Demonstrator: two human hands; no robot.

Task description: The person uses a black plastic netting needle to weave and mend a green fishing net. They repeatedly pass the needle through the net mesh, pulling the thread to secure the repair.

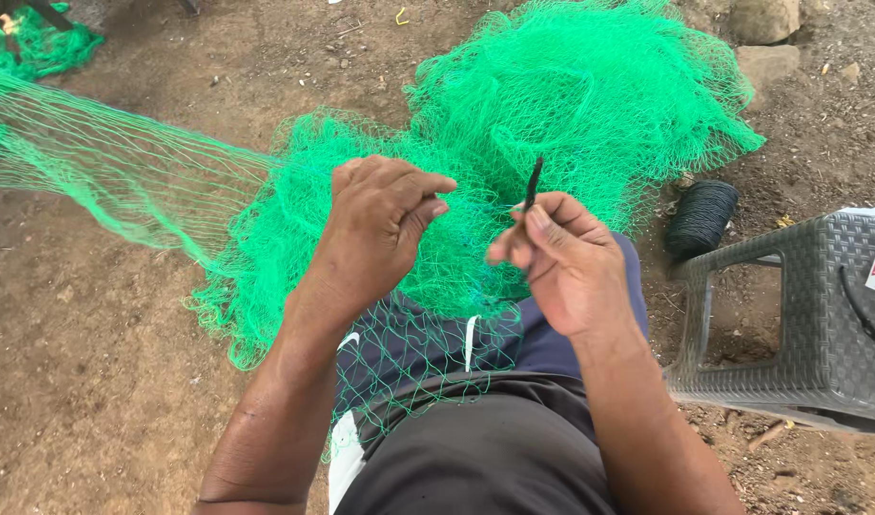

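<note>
Netting (514, 124) in bright green lies heaped on the dirt ground (94, 362) and spills over the seated person's lap, one sheet stretching off to the far left. The left hand (380, 229) has its fingers curled tight, pinching mesh at the heap's near edge. Just to its right, the right hand (561, 257) grips a thin dark netting needle (533, 183), tip upright. A dark spool of twine (701, 217) rests beside a grey woven stool (819, 315) at right.

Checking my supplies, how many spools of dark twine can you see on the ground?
1: a dark twine spool lies on the dirt between the green net and the grey stool. Others may be hidden under the net.
</note>
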